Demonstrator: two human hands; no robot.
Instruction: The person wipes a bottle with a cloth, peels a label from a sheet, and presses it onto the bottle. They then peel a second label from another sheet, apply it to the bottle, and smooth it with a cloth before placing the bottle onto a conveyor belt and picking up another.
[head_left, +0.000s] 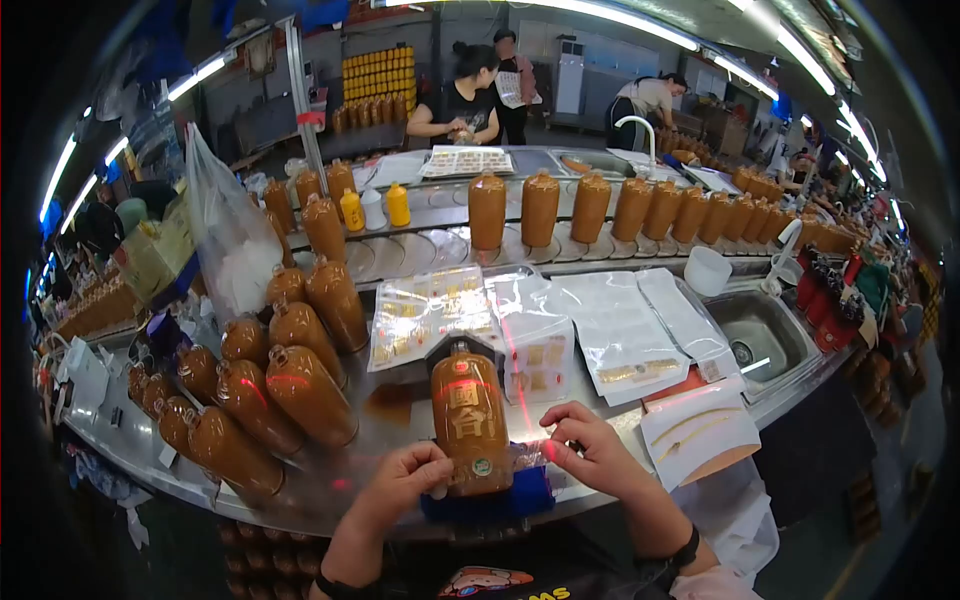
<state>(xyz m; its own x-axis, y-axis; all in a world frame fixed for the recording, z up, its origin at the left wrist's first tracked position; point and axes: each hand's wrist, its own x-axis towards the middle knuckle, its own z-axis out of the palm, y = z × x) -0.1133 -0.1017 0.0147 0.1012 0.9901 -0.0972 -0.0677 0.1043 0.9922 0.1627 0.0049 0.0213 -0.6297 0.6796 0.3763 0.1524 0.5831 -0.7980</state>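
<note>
We count two small yellow bottles [399, 205] and, between our two hands over a blue cloth [537, 492], one glossy gold-lettered brown bottle [470, 432], long axis running lengthwise from us, neck pointing away, left hand's [402, 482] fingertips together at its lower edge, right hand's [592, 455] grip unclear.

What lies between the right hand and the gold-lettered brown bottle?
In the head view, a thin transparent strip lies between the right hand and the gold-lettered brown bottle; whether the hand grips it is unclear.
</note>
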